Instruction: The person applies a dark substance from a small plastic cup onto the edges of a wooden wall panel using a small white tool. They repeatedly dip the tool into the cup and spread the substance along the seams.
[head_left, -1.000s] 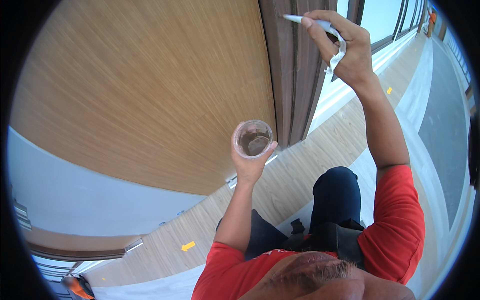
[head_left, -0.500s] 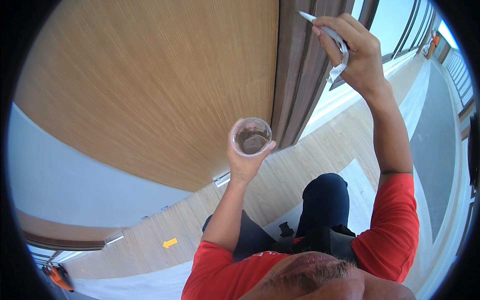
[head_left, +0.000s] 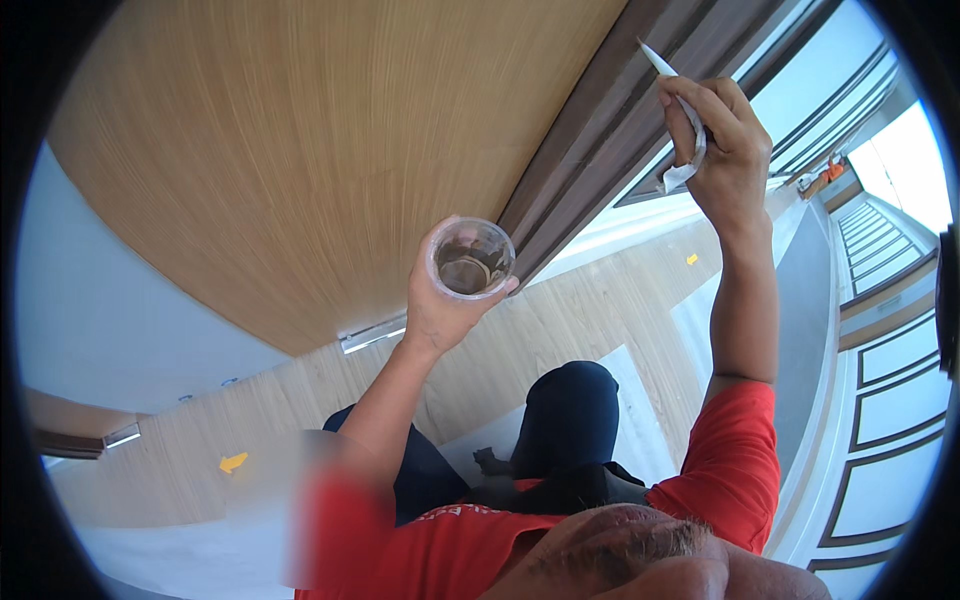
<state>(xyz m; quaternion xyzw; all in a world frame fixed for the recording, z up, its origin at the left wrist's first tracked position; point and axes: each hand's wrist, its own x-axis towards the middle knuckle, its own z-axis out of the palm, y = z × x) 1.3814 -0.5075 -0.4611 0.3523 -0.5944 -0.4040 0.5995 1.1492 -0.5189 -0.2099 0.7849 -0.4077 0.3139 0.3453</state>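
Note:
My left hand is wrapped round a clear plastic cup, holding it in front of the wood-grain door panel. A little brownish stuff shows at the bottom of the cup. Higher and to the right, my right hand pinches a slim white pointed tool, its thin dark tip up against or just in front of the dark brown door frame. Whether the tip touches the frame I cannot tell. A strip of white paper or tape hangs from the tool's lower end, inside the same hand.
Light wood flooring carries white covering sheets and yellow arrow stickers. My bent knee is below the cup. Dark-framed windows line the corridor at right, where a person in orange appears far off.
My view has turned, so the door and frame now slant. The tool's tip appears lower and closer to the frame's middle. Both hands keep their holds on the cup and the tool.

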